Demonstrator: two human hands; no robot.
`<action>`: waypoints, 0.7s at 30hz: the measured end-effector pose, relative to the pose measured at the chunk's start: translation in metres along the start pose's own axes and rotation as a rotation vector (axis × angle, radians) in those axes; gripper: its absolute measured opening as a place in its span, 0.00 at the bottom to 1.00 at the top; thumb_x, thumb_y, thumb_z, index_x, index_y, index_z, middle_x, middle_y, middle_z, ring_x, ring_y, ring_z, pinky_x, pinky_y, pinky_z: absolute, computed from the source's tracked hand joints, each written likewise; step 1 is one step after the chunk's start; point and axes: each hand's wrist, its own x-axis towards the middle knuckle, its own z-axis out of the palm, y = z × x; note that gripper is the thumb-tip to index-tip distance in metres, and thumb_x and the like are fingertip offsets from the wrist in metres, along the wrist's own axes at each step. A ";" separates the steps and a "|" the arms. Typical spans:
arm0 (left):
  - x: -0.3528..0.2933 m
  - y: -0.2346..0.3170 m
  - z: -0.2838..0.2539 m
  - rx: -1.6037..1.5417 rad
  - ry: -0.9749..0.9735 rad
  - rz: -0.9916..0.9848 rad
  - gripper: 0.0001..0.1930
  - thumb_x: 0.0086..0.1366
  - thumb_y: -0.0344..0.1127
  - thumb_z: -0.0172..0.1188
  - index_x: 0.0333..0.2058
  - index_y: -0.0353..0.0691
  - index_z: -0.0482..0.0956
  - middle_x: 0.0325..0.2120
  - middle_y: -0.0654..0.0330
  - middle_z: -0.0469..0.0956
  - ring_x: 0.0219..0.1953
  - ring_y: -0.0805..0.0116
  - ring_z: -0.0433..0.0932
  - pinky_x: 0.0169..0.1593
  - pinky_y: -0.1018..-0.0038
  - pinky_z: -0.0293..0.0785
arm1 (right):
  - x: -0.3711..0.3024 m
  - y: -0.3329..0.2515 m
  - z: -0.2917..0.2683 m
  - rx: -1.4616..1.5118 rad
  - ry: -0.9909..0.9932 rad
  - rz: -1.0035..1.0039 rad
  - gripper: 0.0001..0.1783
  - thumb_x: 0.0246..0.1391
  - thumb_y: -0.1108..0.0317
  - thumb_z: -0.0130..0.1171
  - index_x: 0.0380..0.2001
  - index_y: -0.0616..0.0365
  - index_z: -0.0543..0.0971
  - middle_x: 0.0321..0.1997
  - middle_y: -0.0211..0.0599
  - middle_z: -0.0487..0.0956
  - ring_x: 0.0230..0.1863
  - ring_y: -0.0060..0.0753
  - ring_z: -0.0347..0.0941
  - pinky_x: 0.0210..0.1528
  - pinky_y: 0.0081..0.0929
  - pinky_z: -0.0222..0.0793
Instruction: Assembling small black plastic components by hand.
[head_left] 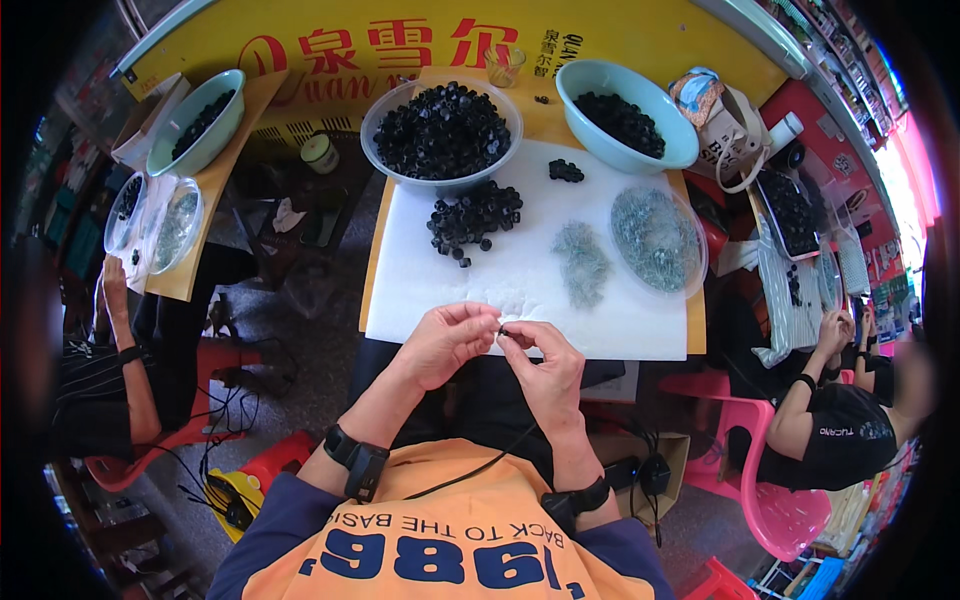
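Note:
My right hand [547, 372] is closed in a pinch, with a small black plastic part [503, 331] between thumb and forefinger, over the front edge of the white-covered table [440, 312]. Close beside it, my left hand [447, 345] has its thumb and fingertips pressed together; anything in them is too small to make out. Beyond the hands lies a loose heap of similar black parts [473, 220]. To its right is a pile of thin, shiny, greyish-green pieces [581, 264], perhaps wire. A clear round tray [702, 270] holds more of these.
A clear bowl [372, 140] heaped with black parts and a pale green basin [680, 140] stand at the back. A few black parts [566, 171] lie between them. Other people work at side tables, one left [125, 370], another right [830, 425] near a pink chair [745, 440].

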 end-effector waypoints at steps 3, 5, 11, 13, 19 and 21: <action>0.018 0.012 -0.005 0.633 0.208 0.272 0.06 0.61 0.28 0.62 0.36 0.34 0.81 0.31 0.61 0.79 0.31 0.70 0.77 0.36 0.74 0.74 | 0.001 0.002 -0.001 0.023 0.020 0.025 0.10 0.47 0.78 0.65 0.35 0.62 0.80 0.33 0.38 0.81 0.31 0.28 0.77 0.36 0.21 0.73; 0.033 0.019 -0.009 1.014 0.293 0.570 0.06 0.60 0.27 0.61 0.37 0.35 0.81 0.30 0.59 0.77 0.31 0.67 0.76 0.36 0.73 0.73 | 0.001 0.001 -0.003 0.043 0.039 0.076 0.09 0.47 0.79 0.65 0.35 0.63 0.81 0.32 0.34 0.81 0.31 0.21 0.75 0.37 0.18 0.71; 0.060 0.025 -0.019 1.756 0.302 0.928 0.07 0.54 0.23 0.62 0.34 0.34 0.81 0.30 0.53 0.73 0.38 0.53 0.73 0.41 0.65 0.71 | -0.002 0.005 -0.009 0.100 0.083 0.106 0.10 0.47 0.79 0.65 0.35 0.64 0.81 0.32 0.35 0.81 0.31 0.21 0.75 0.38 0.18 0.71; 0.058 0.020 -0.020 1.780 0.268 0.965 0.06 0.52 0.22 0.61 0.31 0.34 0.80 0.33 0.53 0.74 0.39 0.53 0.73 0.42 0.65 0.72 | -0.002 0.003 -0.015 0.088 0.075 0.097 0.10 0.47 0.79 0.65 0.36 0.64 0.81 0.32 0.35 0.81 0.32 0.21 0.75 0.38 0.18 0.71; 0.055 0.016 -0.022 1.779 0.160 1.054 0.07 0.51 0.22 0.56 0.31 0.32 0.78 0.36 0.50 0.74 0.40 0.52 0.74 0.44 0.67 0.73 | -0.002 0.009 -0.019 0.095 0.056 0.096 0.10 0.48 0.77 0.65 0.36 0.62 0.81 0.35 0.36 0.81 0.31 0.24 0.76 0.38 0.20 0.72; 0.049 0.015 -0.013 1.583 0.194 0.890 0.07 0.55 0.21 0.57 0.34 0.32 0.79 0.37 0.53 0.75 0.39 0.57 0.76 0.43 0.70 0.73 | -0.002 0.011 -0.018 0.118 0.057 0.111 0.10 0.47 0.78 0.64 0.36 0.62 0.81 0.35 0.36 0.81 0.31 0.24 0.76 0.38 0.20 0.72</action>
